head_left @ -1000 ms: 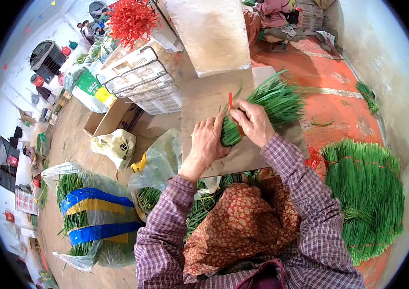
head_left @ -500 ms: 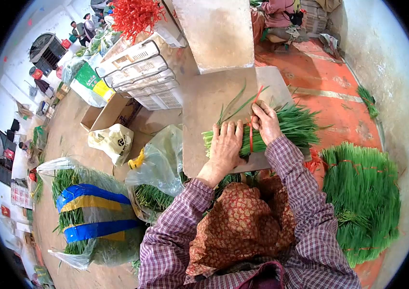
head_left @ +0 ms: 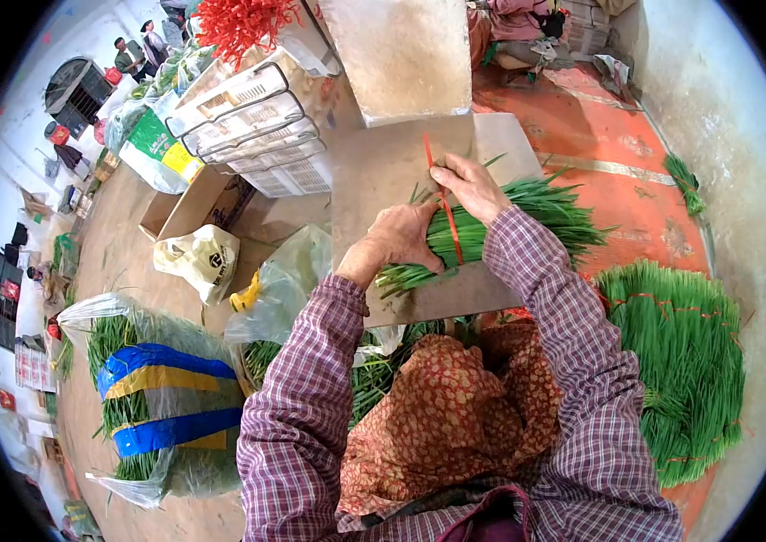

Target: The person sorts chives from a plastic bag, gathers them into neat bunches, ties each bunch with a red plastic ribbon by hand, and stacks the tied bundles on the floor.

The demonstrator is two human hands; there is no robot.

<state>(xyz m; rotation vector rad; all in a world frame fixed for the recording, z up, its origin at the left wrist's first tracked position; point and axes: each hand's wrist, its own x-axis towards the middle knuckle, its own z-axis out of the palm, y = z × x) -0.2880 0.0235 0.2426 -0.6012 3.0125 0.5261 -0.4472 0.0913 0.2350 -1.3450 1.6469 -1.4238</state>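
At far left, 1 clear plastic wrapper with 2 blue bands (head_left: 171,363) around it holds green stalks (head_left: 110,348). Next come 1 open cardboard box (head_left: 198,206), 1 white bag (head_left: 189,257) with dark print (contents hidden for both) and 1 stack of white crates (head_left: 261,135). Nearer the person lies 1 clear plastic bag (head_left: 291,257); what it holds I cannot tell. On the bench (head_left: 383,303), the left hand (head_left: 392,242) grips the cut end of 1 green bunch (head_left: 527,217), which lies crosswise, leaves to the right. 1 red band (head_left: 453,237) crosses the bunch; the right hand (head_left: 468,185) pinches it near its upper end. Farther right, 1 large pile of green stalks (head_left: 681,370) and 1 small bunch (head_left: 685,183) rest by the wall (head_left: 717,117).
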